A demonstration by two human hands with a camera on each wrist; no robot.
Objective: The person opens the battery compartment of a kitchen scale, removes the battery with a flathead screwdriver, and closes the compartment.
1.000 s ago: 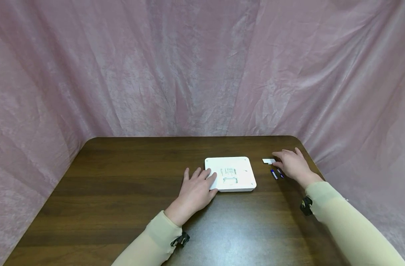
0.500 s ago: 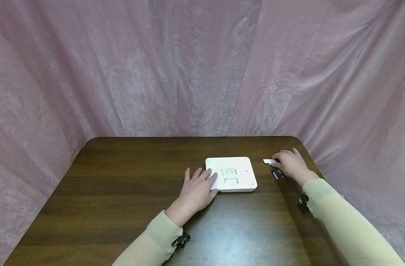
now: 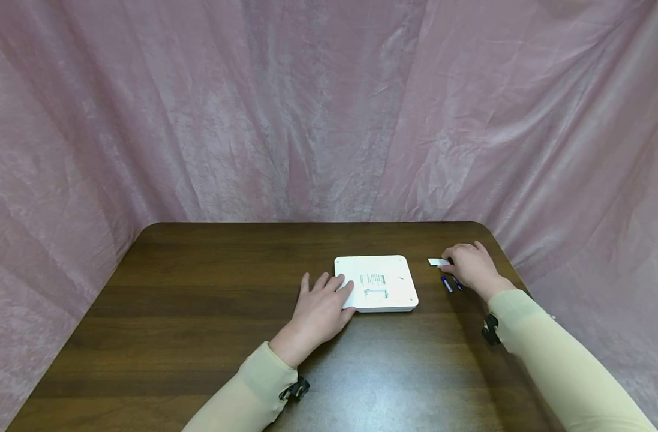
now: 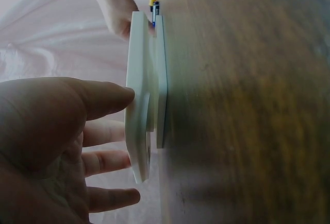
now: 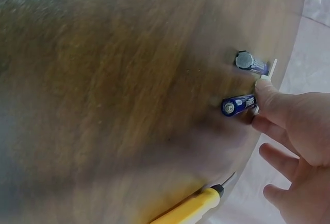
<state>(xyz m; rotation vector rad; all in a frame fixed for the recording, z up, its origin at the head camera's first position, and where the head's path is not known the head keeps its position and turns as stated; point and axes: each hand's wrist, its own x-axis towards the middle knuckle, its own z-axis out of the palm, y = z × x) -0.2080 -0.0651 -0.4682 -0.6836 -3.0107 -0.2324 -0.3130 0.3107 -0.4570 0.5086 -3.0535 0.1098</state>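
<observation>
A white kitchen scale [image 3: 382, 279] lies upside down on the table, its battery recess facing up. My left hand [image 3: 315, 312] rests on its left end with straight, spread fingers, and the thumb [image 4: 111, 99] touches the near edge. At the far right, my right hand [image 3: 471, 265] pinches a small white battery cover [image 3: 435, 262] between thumb and fingers; part of the cover is hidden by them. Two blue batteries lie just in front of that hand, one battery [image 5: 251, 63] with its flat end towards the camera and the other battery [image 5: 238, 105] showing its nub.
A yellow-handled screwdriver [image 5: 191, 208] lies on the table beside the right hand, masked by the arm in the head view. The brown wooden table [image 3: 199, 312] ends at a pink curtain [image 3: 307, 120] behind and to the sides.
The right hand's thumb and fingers have come together on the battery cover. The left hand has stayed on the scale, which has hardly shifted in view.
</observation>
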